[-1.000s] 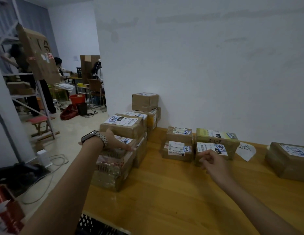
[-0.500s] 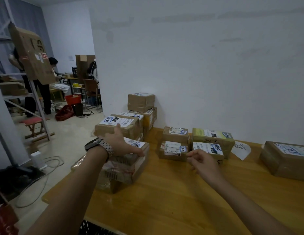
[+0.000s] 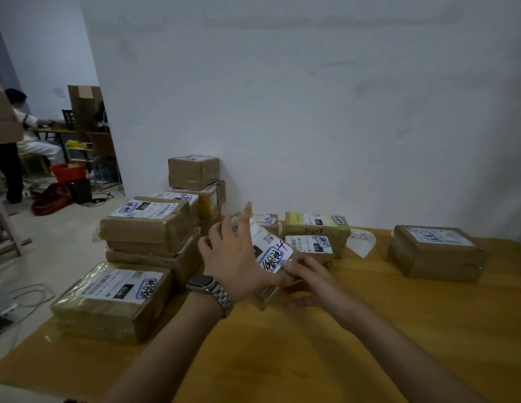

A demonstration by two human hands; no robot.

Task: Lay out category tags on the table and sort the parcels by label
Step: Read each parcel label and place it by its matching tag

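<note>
- Currently the held parcel (image 3: 268,245) sits tilted between both hands, lifted off the table (image 3: 311,344), with its label (image 3: 278,257) turned up toward the camera.
- The left hand (image 3: 236,260) wraps its far-left side, fingers curled round the edge and the index finger sticking up free.
- The right hand (image 3: 310,279) pinches the near-right corner, thumb on the label's edge and fingers beneath.
- Its long axis runs from near-right to far-left, so the right hand has the end closest to the sorted side.
- Just behind and to the right of the right hand lies a pair of parcels (image 3: 316,228) against the wall, with a paper tag (image 3: 360,242) touching their right side.
- A lone parcel (image 3: 436,253) sits well apart, farther right.
- The unsorted stack (image 3: 146,228) stands to the left of the left hand.
- I judge that the label is being read; the handwriting is too blurred for me to match it to a group.
- If it belongs with the pair, the move is short, forward and rightward, and the right hand would lead.
</note>
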